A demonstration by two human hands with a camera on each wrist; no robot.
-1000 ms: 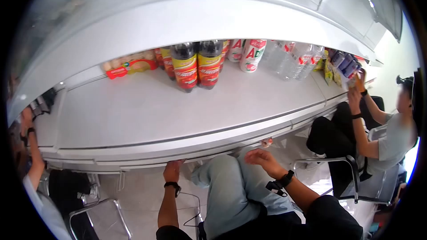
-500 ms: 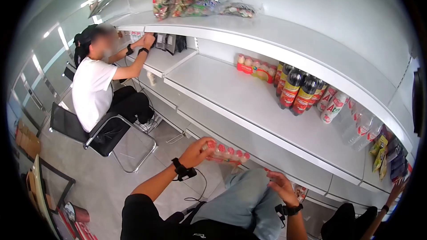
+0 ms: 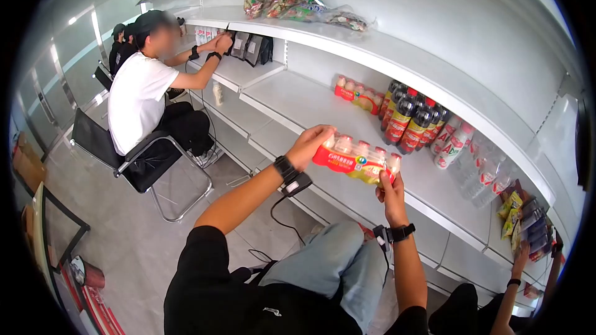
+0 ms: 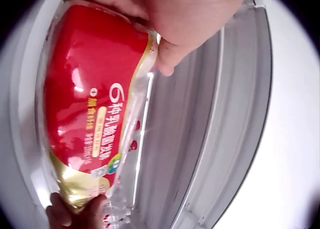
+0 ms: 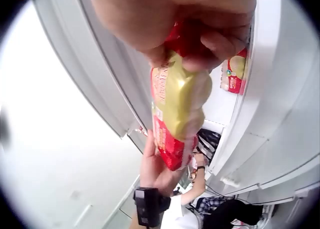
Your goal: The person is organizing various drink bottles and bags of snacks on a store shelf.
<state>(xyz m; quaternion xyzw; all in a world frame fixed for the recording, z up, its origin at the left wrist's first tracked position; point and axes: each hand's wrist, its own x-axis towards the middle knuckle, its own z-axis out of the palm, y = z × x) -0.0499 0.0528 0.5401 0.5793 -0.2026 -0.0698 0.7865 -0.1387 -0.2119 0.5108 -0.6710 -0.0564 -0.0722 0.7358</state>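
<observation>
Two hands: left hand (image 3: 313, 142) and right hand (image 3: 390, 195) clasped bottle pack (image 3: 351, 160) ends | step seemed: pack held up, shelf (image 3: 298, 102) at 12 o'clock | next probably needed: level set-down.

One held pack (image 3: 354, 161) before the shelf (image 3: 298, 102), one matching pack (image 3: 357, 94) on it, two white bottles (image 3: 457, 136) on it too.

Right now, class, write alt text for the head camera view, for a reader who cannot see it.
The wearer's left hand and right hand hold a red-and-yellow multipack of small bottles by its ends, in front of a white shelf. On that shelf stand dark soda bottles; another person in a white T-shirt sits to the left.
</observation>
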